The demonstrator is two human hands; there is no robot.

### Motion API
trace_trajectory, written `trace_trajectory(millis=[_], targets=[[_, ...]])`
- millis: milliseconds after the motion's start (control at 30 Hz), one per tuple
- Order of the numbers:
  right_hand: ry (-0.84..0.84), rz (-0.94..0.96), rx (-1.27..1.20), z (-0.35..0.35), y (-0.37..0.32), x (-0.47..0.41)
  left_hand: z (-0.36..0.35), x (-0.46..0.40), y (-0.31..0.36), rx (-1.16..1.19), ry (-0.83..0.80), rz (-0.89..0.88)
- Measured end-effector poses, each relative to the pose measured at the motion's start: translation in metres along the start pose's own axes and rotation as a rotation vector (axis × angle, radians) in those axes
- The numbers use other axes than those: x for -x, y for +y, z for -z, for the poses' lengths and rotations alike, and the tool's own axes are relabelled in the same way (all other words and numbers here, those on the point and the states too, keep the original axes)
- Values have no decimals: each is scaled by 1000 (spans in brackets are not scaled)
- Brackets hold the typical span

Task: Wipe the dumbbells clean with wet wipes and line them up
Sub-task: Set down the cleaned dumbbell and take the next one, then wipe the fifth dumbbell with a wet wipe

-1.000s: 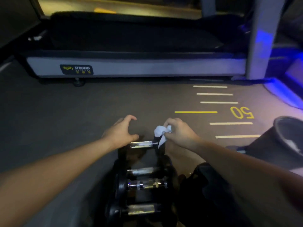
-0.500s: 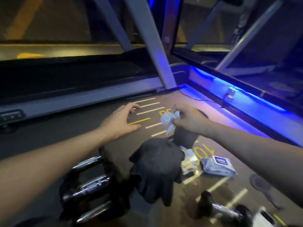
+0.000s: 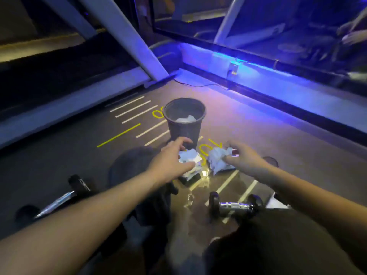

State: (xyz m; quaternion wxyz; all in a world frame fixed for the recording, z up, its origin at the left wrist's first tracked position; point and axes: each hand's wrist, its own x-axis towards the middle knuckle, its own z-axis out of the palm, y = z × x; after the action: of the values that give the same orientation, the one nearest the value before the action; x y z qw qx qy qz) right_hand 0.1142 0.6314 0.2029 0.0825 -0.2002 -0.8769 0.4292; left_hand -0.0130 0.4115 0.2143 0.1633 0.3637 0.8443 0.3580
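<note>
Hands are both reaching forward over the floor (image 3: 59, 167), low in the frame. Left hand (image 3: 168, 165) is hovering over a white crumpled packet (image 3: 190, 159) lying on the floor, fingers loosely spread and grasping nothing that can be seen; whether the fingertips are touching the packet cannot be told. Right hand (image 3: 242, 157) is pinching a crumpled wet wipe (image 3: 217, 160) between thumb and fingers, the wipe hanging to the left of the hand, just beside the white packet. A wipes pack is partly showing under the wipe, mostly hidden.

Dark waste bin (image 3: 184, 124) is standing upright on the floor just beyond both hands, with white used wipes (image 3: 185, 119) lying at its bottom. White and yellow lines (image 3: 135, 112) are running across the floor around the bin, with yellow numerals partly hidden behind it.

One dumbbell (image 3: 234, 205) with a chrome handle and dark heads is lying on the floor below the right forearm, near the lower right. More dumbbells (image 3: 57, 201) are lying at the lower left, partly covered by the left forearm; the count cannot be read. A dark cloth-covered shape (image 3: 135, 165), probably a knee, is sitting between the left forearm and the white packet.

Grey slanted frame post (image 3: 127, 36) of a gym machine is rising from the floor behind the bin. Blue light strip (image 3: 258, 66) is glowing along the base of the wall on the right.
</note>
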Motion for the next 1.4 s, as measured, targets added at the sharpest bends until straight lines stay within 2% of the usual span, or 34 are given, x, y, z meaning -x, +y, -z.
trace_trajectory(millis=[200, 433, 633, 800, 1067, 1267, 1400], targets=[[23, -106, -5, -23, 84, 30, -100, 3, -28, 49, -134, 79], [68, -202, 96, -17, 168, 47, -169, -20, -50, 33, -291, 172], [0, -290, 203, -25, 224, 47, -212, -42, -71, 56, -418, 316], [-68, -306, 185, -41, 260, 43, -243, -51, -84, 54, -499, 408], [-127, -321, 222, -56, 273, 33, -258, -64, -79, 112, -539, 547], [-121, -330, 237, -56, 275, 43, -263, -58, -79, 13, -468, 515], [-90, -296, 194, -53, 260, 45, -246, -56, -77, 33, -409, 438]])
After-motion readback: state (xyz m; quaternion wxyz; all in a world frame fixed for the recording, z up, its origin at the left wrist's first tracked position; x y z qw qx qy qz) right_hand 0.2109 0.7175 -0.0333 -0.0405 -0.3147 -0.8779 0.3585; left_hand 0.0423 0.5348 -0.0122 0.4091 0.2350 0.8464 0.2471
